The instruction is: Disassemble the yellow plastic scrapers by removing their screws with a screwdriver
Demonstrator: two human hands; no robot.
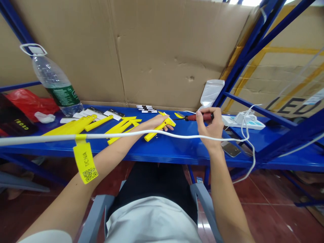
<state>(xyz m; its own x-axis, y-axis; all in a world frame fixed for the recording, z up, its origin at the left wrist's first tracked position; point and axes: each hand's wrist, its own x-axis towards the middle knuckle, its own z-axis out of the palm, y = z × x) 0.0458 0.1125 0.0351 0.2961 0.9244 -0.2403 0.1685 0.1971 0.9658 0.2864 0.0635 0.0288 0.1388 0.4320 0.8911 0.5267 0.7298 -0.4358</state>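
My left hand (pixel 160 122) is closed around a yellow plastic handle (pixel 152 135) above the blue table, the handle's head pointing right. In my right hand (pixel 210 126) is a screwdriver (pixel 192 117) with a red and black grip. Its dark shaft points left, with the tip close to the handle's head; I cannot tell whether they touch. Just behind the tip lies another yellow piece (pixel 179 115). More yellow handles (pixel 121 127) lie left of my left forearm, beside a larger group of long yellow pieces (pixel 73 126).
A white cable (pixel 182 136) with a yellow tag (pixel 85 162) crosses in front of my arms. A large plastic bottle (pixel 59 87) stands at left near black-and-white packets (pixel 113 114). At right are a power strip (pixel 253 124) and a phone (pixel 231 149). Cardboard (pixel 157 50) backs the blue table (pixel 182 152).
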